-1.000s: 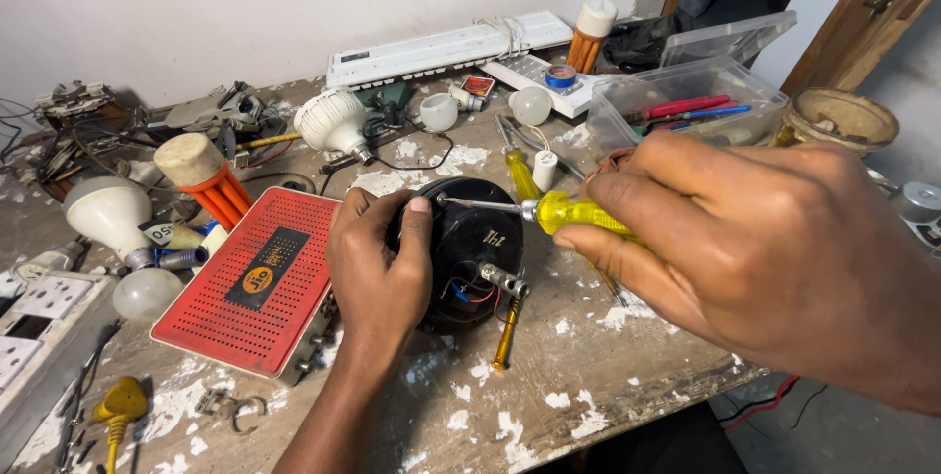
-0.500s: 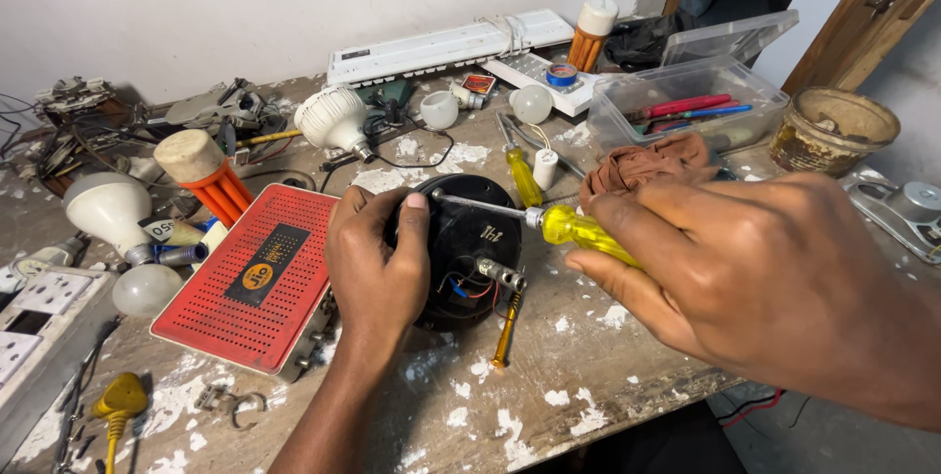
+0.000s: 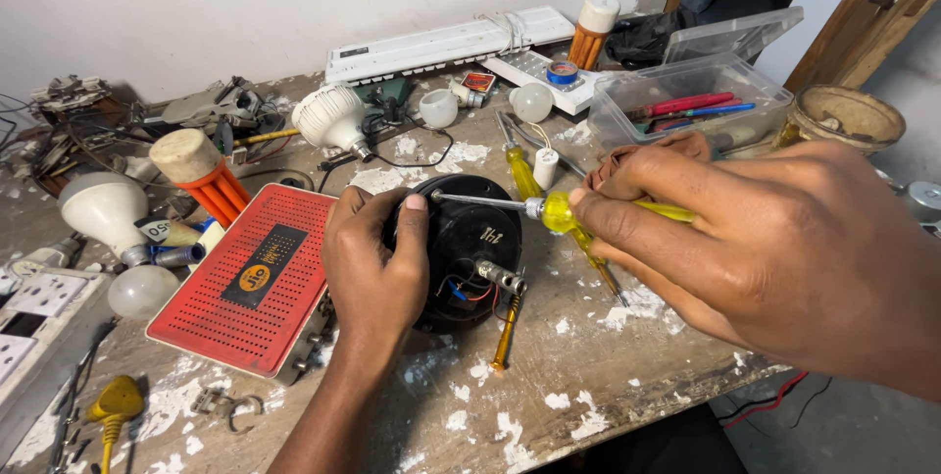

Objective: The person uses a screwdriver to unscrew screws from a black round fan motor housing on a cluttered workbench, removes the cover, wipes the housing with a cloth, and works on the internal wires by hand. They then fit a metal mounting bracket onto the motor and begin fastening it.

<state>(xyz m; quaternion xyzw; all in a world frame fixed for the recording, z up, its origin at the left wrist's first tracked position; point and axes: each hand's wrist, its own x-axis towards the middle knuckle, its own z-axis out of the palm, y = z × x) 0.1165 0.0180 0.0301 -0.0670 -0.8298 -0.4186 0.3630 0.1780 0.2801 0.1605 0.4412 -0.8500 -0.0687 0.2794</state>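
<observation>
A round black device (image 3: 469,249) with red and blue wires and a metal stub lies at the middle of the worn workbench (image 3: 549,386). My left hand (image 3: 377,263) grips its left side, thumb on its top edge. My right hand (image 3: 755,239) holds a yellow-handled screwdriver (image 3: 559,211); its metal shaft points left and its tip rests near the device's upper rim beside my left thumb. A second small screwdriver (image 3: 505,327) with an amber handle lies under the device's lower right edge.
A red perforated panel (image 3: 250,278) lies left of the device. White bulbs (image 3: 103,207), an orange-finned bulb base (image 3: 201,180) and another bulb (image 3: 333,119) sit behind. A clear plastic box (image 3: 686,106) with tools stands at the back right beside a bowl (image 3: 845,116). A long white strip (image 3: 441,43) lies by the wall.
My right hand has drawn the screwdriver slightly right and nearer the camera, with its tip still at the device's upper rim. My left hand keeps its grip on the device.
</observation>
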